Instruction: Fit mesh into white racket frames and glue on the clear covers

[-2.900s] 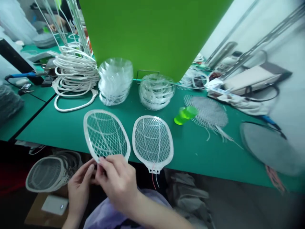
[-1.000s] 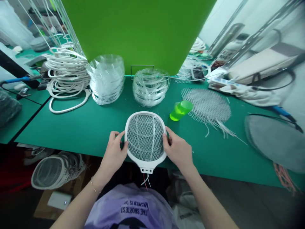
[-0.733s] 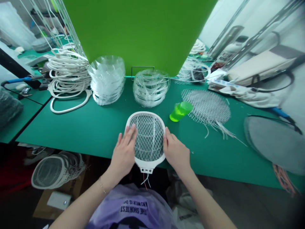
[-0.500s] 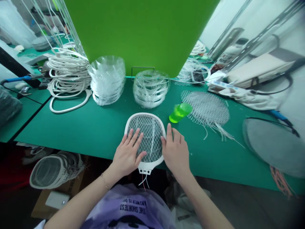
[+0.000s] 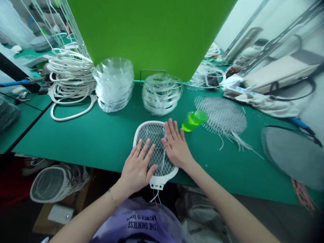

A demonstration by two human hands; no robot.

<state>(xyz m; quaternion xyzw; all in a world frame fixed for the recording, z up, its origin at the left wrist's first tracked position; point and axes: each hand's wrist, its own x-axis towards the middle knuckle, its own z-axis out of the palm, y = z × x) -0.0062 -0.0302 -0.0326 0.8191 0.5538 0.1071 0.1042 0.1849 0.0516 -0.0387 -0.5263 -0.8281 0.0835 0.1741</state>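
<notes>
A white-framed mosquito racket head (image 5: 152, 132) with metal mesh lies flat at the table's front edge. Wires trail from its lower tab, which overhangs the edge. Flat on the left side of the mesh and frame rests my left hand (image 5: 138, 166), fingers spread. My right hand (image 5: 176, 145) lies on the right side of the mesh and rim, its fingers stretched out and the thumb apart. Neither hand grips anything. Just beyond my right fingertips a green bottle (image 5: 194, 120) leans over on the table.
Stacked white frames (image 5: 73, 79), clear plastic rings (image 5: 113, 86) and more clear rings (image 5: 162, 94) line the back. Mesh sheets (image 5: 222, 114) lie to the right, with grey mesh (image 5: 291, 152) beyond. Finished-looking racket heads (image 5: 48, 184) hang low left. A green panel (image 5: 152, 37) stands behind.
My right hand has moved from the frame's right edge inward onto the mesh, fingers now stretched up and left. My left hand stays nearly in place. The view has shifted slightly.
</notes>
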